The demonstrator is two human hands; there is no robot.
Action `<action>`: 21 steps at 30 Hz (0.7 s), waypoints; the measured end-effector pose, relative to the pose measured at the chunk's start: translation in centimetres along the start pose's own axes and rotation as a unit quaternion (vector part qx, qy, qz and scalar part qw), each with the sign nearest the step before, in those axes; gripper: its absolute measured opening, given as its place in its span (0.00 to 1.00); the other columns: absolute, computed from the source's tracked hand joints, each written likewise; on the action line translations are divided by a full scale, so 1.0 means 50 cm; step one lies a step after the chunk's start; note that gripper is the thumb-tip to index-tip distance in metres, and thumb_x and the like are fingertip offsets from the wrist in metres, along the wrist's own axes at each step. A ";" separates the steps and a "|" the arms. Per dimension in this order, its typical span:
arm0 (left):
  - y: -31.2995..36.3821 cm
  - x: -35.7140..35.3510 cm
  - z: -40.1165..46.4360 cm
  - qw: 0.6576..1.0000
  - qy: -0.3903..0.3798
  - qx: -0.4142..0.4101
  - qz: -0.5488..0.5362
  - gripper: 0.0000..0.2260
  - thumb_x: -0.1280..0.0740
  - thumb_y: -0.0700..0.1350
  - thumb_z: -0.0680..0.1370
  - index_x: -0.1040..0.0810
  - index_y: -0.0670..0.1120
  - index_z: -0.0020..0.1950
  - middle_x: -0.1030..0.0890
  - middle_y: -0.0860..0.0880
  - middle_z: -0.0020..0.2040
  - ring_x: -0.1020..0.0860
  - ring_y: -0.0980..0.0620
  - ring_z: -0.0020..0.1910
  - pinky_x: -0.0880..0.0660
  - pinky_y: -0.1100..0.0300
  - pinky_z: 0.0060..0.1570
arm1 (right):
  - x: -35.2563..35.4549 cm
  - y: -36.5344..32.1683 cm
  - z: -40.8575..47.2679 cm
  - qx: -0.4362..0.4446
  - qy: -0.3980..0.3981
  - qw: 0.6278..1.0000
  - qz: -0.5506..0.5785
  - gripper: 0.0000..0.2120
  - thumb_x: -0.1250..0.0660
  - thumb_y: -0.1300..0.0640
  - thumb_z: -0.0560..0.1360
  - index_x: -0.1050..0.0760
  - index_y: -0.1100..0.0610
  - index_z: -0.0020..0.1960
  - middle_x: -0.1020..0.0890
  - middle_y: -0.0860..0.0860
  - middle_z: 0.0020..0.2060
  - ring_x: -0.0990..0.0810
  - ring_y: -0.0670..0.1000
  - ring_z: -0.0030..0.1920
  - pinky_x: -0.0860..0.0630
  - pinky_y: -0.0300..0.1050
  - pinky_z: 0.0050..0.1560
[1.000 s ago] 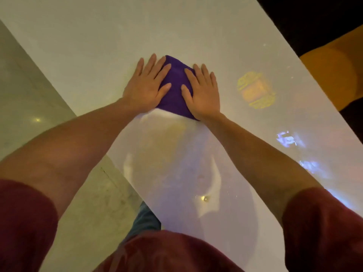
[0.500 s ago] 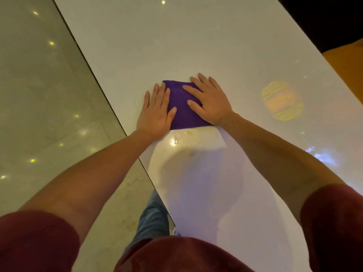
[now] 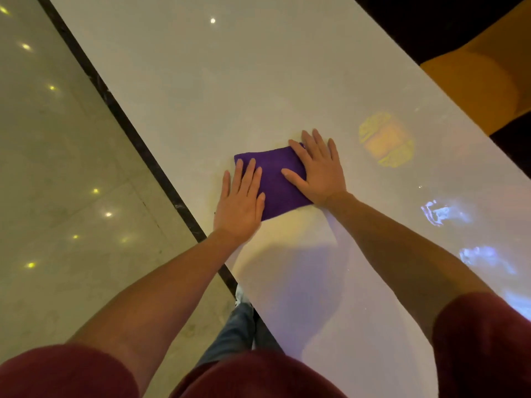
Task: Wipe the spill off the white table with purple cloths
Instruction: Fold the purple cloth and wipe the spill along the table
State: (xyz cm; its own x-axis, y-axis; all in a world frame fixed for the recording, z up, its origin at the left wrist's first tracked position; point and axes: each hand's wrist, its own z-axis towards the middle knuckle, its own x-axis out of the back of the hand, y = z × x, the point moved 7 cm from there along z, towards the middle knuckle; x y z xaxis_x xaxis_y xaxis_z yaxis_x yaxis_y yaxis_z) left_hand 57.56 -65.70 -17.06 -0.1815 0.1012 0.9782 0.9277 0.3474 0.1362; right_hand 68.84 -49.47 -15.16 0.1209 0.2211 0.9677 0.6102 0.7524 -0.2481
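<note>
Now we have both palms pressed flat on one folded purple cloth (image 3: pixel 277 179), which lies on the white table (image 3: pixel 230 81) near its left edge. Our left hand (image 3: pixel 240 203) is spread wide, fingers straight and close together, gripping nothing; its fingertips and the thumb side of the palm lie on the cloth's near-left part, while the outer side of the hand rests on the bare table. Our right hand (image 3: pixel 319 168) is likewise fully open and flat, with nothing curled into a grasp; its thumb and palm cover the cloth's right edge, and its fingertips reach past the far right corner onto the table. Between the two hands a strip of the cloth shows, smooth and roughly square.

Just beside the right hand, farther right on the glossy surface, sits a yellow-orange reflection (image 3: pixel 386 140), and bluish-white reflections (image 3: pixel 444 214) lie nearer the right edge. Left of the table's dark edge (image 3: pixel 129 127) runs a pale tiled floor (image 3: pixel 57 168) dotted with small light reflections. Dark red sleeves (image 3: pixel 485 340) frame the bottom of the view.
</note>
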 end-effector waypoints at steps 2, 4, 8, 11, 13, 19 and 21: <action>0.029 -0.010 -0.026 1.000 -0.009 0.000 -0.012 0.29 0.62 0.54 0.85 0.51 0.43 0.84 0.51 0.45 0.85 0.57 0.43 0.84 0.53 0.41 0.81 | 0.000 0.017 -0.041 -0.019 0.003 1.000 -0.001 0.37 0.52 0.29 0.83 0.41 0.48 0.84 0.42 0.54 0.85 0.50 0.58 0.86 0.54 0.64 0.84; 0.056 -0.019 -0.059 0.999 -0.016 0.015 -0.037 0.30 0.60 0.54 0.85 0.49 0.43 0.84 0.49 0.45 0.85 0.55 0.42 0.84 0.53 0.41 0.81 | 0.001 0.034 -0.078 -0.035 0.006 0.999 -0.008 0.36 0.55 0.30 0.84 0.41 0.49 0.85 0.43 0.54 0.85 0.50 0.58 0.86 0.54 0.63 0.84; 0.114 -0.028 -0.133 0.999 -0.016 0.030 -0.041 0.30 0.58 0.55 0.84 0.45 0.43 0.84 0.44 0.44 0.84 0.50 0.41 0.83 0.50 0.40 0.80 | 0.009 0.079 -0.152 -0.060 -0.001 0.998 -0.014 0.36 0.57 0.31 0.84 0.42 0.50 0.85 0.44 0.55 0.85 0.51 0.57 0.86 0.55 0.62 0.84; 0.172 -0.036 -0.196 0.998 -0.027 0.039 -0.029 0.30 0.56 0.55 0.84 0.42 0.43 0.83 0.41 0.44 0.83 0.46 0.40 0.83 0.45 0.38 0.79 | 0.004 0.107 -0.220 -0.043 -0.025 0.998 -0.028 0.39 0.60 0.28 0.83 0.42 0.50 0.84 0.45 0.55 0.86 0.53 0.58 0.86 0.56 0.63 0.84; 0.218 -0.039 -0.232 0.998 -0.034 0.042 -0.011 0.30 0.53 0.56 0.83 0.38 0.43 0.82 0.37 0.43 0.82 0.40 0.39 0.81 0.39 0.38 0.76 | 0.004 0.131 -0.271 -0.048 -0.035 0.998 -0.033 0.42 0.61 0.26 0.81 0.41 0.50 0.84 0.46 0.55 0.86 0.54 0.58 0.86 0.57 0.63 0.84; 0.351 -0.023 -0.300 0.994 -0.064 -0.007 0.085 0.26 0.38 0.60 0.80 0.26 0.45 0.72 0.24 0.43 0.69 0.25 0.41 0.64 0.27 0.45 0.58 | 0.028 0.221 -0.404 -0.091 -0.074 0.992 -0.048 0.50 0.59 0.19 0.75 0.46 0.52 0.85 0.49 0.55 0.86 0.57 0.57 0.86 0.57 0.63 0.84; 0.397 -0.023 -0.315 0.992 -0.074 -0.038 0.099 0.25 0.38 0.61 0.80 0.26 0.45 0.70 0.23 0.44 0.66 0.25 0.41 0.61 0.27 0.47 0.56 | 0.040 0.249 -0.443 -0.114 -0.082 0.989 -0.041 0.53 0.55 0.18 0.74 0.48 0.53 0.86 0.50 0.55 0.86 0.57 0.57 0.86 0.57 0.63 0.84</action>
State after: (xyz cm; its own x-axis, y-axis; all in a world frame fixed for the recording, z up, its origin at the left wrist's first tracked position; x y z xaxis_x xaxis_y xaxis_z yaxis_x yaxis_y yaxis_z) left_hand 81.32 -73.61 -13.01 -0.0340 0.2987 0.9537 0.9709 0.2364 -0.0394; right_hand 94.01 -53.42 -15.32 -0.0541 0.2765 0.9595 0.7761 0.6163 -0.1338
